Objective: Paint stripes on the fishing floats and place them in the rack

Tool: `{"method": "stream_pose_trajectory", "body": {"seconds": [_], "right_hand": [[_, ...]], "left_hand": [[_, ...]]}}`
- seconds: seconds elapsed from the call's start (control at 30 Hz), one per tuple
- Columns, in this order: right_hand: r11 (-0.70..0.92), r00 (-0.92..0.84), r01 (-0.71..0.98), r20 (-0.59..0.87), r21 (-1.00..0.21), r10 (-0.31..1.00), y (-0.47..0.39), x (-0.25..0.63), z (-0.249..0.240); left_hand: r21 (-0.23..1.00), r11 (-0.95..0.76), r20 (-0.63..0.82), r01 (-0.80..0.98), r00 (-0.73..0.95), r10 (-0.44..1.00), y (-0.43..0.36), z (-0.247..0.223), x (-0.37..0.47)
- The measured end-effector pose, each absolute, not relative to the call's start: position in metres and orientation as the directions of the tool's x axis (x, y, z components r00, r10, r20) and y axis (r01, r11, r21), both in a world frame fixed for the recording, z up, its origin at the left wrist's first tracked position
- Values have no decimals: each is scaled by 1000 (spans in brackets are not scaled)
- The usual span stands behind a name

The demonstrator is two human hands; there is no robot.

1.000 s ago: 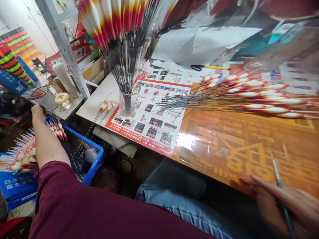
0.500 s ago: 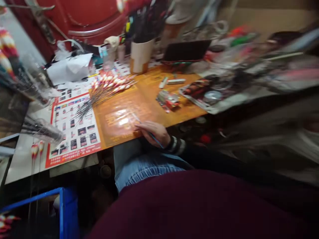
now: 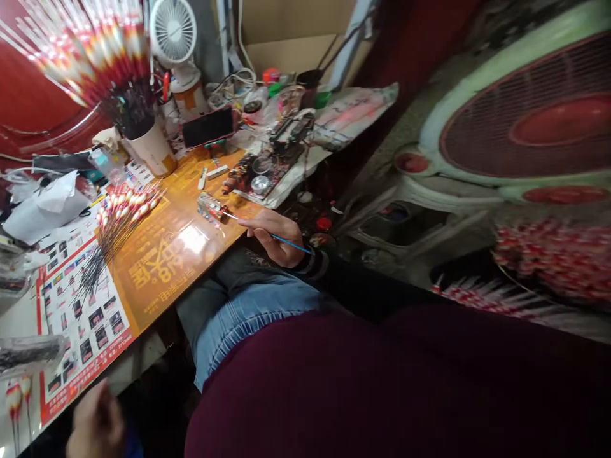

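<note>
My right hand (image 3: 277, 236) is closed around a thin blue-handled paintbrush (image 3: 292, 244), just off the desk's front edge. The brush's pale tip reaches a small paint-smeared block (image 3: 212, 206) on the orange mat (image 3: 167, 254); whether they touch I cannot tell. At the lower left, below the desk edge, is my left hand (image 3: 98, 420), smeared by motion, so its fingers are unclear. Near it, two red, yellow and white fishing floats (image 3: 18, 401) stand at the desk edge. More floats (image 3: 126, 207) lie in a bundle on the mat and a printed sheet (image 3: 62, 273).
A white pot (image 3: 150, 149) holds many upright floats. Behind stand a small white fan (image 3: 174, 32) and a dark phone (image 3: 209, 127). Small jars and a metal cup (image 3: 260, 184) crowd the desk's right side. A large fan with a red hub (image 3: 554, 127) stands at right.
The view has swung right, bringing the large fan into sight. My right hand has moved the brush towards the paint-smeared block. My left hand has come into view at lower left.
</note>
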State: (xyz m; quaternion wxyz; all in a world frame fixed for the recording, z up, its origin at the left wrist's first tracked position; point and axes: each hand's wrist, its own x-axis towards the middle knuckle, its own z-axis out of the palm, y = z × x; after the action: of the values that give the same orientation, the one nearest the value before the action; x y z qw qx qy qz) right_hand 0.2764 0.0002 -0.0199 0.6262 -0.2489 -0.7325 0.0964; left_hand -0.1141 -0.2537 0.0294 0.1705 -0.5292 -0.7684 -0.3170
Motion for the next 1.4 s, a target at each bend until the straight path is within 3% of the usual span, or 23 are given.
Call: {"method": "stream_pose_trajectory", "body": {"seconds": [0.03, 0.1, 0.13, 0.23, 0.37, 0.43, 0.5, 0.73, 1.1, 1.23, 1.4], "right_hand": [[846, -64, 278, 870, -455, 489, -3, 289, -21], [820, -29, 345, 868, -457, 496, -11, 313, -24], [800, -16, 382, 862, -463, 507, -16, 325, -27], [695, 48, 492, 814, -524, 579, -27, 357, -50], [468, 209, 550, 656, -692, 725, -36, 391, -121], [256, 330, 495, 452, -831, 829, -39, 403, -168], [-34, 512, 323, 145, -946, 847, -42, 412, -217], [-393, 684, 38, -263, -919, 681, -38, 431, -340], [-661, 741, -95, -496, -745, 453, -34, 453, -416], [-718, 718, -101, -550, -689, 426, -47, 456, -424], [-693, 708, -94, -538, -714, 458, -26, 454, -426]], "left_hand": [[223, 74, 592, 972, -195, 782, -233, 7, -109], [184, -166, 456, 969, 66, 887, -186, -33, -91], [218, -276, 386, 936, 177, 905, -162, -49, -78], [443, -378, 243, 813, 297, 923, -89, -88, -27], [723, -275, 33, 634, 366, 930, -19, -137, 41], [821, -128, -92, 556, 351, 932, -1, -163, 62], [861, -14, -177, 508, 327, 928, 7, -185, 70], [858, 233, -356, 457, 202, 912, 8, -209, 58], [823, 430, -504, 372, 128, 854, 18, -195, 78], [817, 457, -520, 353, 106, 848, 20, -193, 82], [805, 488, -543, 338, 86, 835, 20, -193, 82]]}}
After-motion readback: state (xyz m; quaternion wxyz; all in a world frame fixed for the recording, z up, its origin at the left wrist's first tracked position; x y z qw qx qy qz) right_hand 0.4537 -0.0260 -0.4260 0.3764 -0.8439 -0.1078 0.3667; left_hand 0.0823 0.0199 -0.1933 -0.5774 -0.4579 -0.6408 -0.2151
